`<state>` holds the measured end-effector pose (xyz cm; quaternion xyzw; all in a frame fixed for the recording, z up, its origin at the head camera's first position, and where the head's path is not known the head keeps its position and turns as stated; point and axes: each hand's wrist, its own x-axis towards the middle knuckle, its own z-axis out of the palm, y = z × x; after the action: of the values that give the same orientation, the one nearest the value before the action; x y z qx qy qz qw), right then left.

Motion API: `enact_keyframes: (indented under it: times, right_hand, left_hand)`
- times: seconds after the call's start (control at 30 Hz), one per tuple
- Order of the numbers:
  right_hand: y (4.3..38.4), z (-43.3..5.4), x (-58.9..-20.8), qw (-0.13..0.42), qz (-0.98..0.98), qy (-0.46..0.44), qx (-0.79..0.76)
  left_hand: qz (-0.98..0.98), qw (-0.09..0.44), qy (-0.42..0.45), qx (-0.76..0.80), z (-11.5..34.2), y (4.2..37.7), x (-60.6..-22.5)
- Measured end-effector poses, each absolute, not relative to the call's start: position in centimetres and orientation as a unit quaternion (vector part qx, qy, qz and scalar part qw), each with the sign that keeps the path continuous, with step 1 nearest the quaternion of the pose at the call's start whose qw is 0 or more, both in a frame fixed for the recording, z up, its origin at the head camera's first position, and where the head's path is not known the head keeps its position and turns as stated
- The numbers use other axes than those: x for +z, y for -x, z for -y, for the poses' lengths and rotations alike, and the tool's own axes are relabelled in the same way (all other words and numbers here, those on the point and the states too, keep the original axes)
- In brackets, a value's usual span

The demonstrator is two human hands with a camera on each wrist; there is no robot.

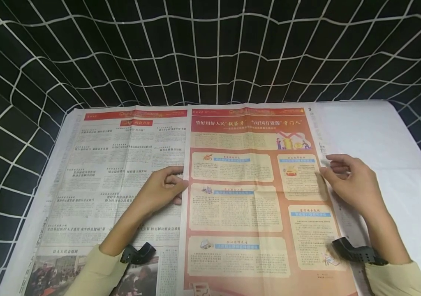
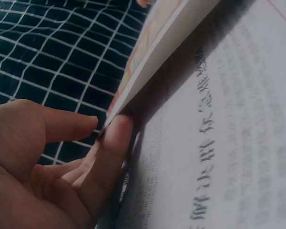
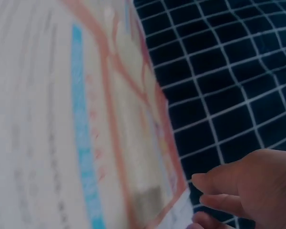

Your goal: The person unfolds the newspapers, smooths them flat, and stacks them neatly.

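A wide newspaper sheet point(image 1: 95, 222) with black print and photos lies spread out. On its right half rests a red-bordered newspaper page point(image 1: 240, 213) with cream text boxes. My left hand point(image 1: 166, 185) pinches this page's left edge between thumb and forefinger. The left wrist view shows that edge point(image 2: 148, 62) raised above the printed sheet, with the left hand point(image 2: 62, 162) at its corner. At the right edge, my right hand point(image 1: 355, 187) has its fingers loosely bent and its thumb tip right at the border. In the right wrist view the right hand's fingers point(image 3: 219, 179) are beside the page edge.
Beneath the papers is a white tabletop point(image 1: 406, 156), showing at the right. Black cloth point(image 1: 232, 49) with a white grid surrounds the table at the back and sides. Each wrist wears a black band point(image 1: 360, 251) next to a light sleeve point(image 1: 395, 279).
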<state>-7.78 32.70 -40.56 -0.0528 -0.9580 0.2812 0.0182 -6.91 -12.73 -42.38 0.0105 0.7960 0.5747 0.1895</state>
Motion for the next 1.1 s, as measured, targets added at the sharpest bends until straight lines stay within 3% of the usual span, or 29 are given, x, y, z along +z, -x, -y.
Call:
enact_keyframes:
  times: [0.3, 0.8, 1.1]
  right_hand:
    - [7.0, -29.7, -38.8, 0.014, 0.950, -0.040, 0.310]
    - [6.0, -17.1, -40.4, -0.077, 0.904, -0.165, 0.388]
    - [6.4, -11.9, -40.5, -0.059, 0.905, -0.176, 0.384]
  left_hand:
    - [-0.800, 0.190, 0.002, 0.569, 11.5, 6.8, -42.6]
    - [-0.878, 0.118, 0.038, 0.462, 10.4, 5.5, -42.7]
    - [-0.901, 0.099, 0.018, 0.423, 10.0, 5.8, -42.5]
